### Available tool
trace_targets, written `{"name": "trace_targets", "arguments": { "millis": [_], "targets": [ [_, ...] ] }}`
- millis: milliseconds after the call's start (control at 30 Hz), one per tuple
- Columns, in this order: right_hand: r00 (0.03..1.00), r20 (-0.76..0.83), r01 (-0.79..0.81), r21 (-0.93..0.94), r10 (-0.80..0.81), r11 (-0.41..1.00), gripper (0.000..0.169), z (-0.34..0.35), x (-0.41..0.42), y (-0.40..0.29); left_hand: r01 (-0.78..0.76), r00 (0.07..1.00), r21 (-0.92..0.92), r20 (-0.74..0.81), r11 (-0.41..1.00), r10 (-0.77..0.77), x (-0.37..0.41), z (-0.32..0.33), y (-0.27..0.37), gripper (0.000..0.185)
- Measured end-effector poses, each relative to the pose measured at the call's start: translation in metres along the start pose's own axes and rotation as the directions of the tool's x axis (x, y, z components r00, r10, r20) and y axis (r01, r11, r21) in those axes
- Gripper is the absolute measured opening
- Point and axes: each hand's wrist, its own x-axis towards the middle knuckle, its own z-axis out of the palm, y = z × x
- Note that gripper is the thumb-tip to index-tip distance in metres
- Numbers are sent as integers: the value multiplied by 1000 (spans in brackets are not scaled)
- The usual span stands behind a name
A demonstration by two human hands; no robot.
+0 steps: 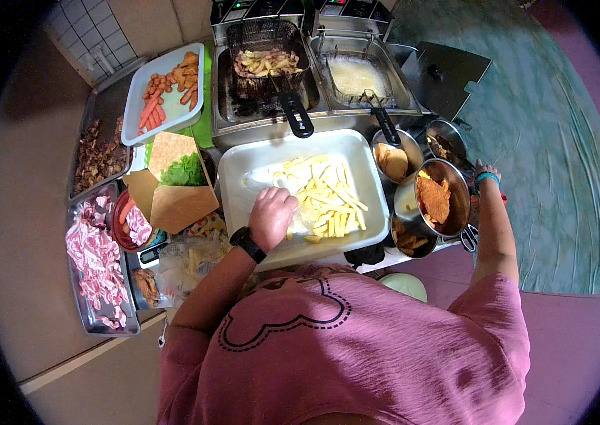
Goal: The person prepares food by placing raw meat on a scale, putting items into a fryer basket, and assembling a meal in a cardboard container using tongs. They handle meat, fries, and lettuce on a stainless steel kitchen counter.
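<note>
My left hand [274, 217], below a black wristwatch, rests over a white plastic tray [236, 159]. Its fingers curl down beside pale cut potato fries [331, 212]; a shiny, see-through patch lies by the fingertips, and I cannot tell if they pinch anything. Far to the right, my right hand [488, 171] reaches past the metal containers, with a teal band at its wrist. A dark handle-like piece lies by its fingers, near a steel cup [446, 141] of dark food; its grip is unclear. Closer in, a steel pot [456, 212] holds a breaded, fried piece [432, 199].
Behind stands a double fryer [265, 125]; one raised basket [268, 37] holds fries, while another [361, 98] sits in foaming oil. At left are an open cardboard box [183, 210] with lettuce, a sausage tray [129, 133] and sliced meat [95, 255]. Scissors [470, 237] lie at right.
</note>
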Motion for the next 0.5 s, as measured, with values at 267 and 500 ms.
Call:
{"name": "trace_targets", "arguments": {
  "millis": [267, 500],
  "targets": [
    [936, -287, 289, 293, -205, 911, 45, 45, 0, 65, -17, 999, -188, 36, 982, 24, -8, -12, 11, 29],
    [959, -252, 231, 423, -132, 876, 34, 65, -50, 107, -14, 989, -238, 138, 971, 48, -16, -10, 11, 19]
  ]
}}
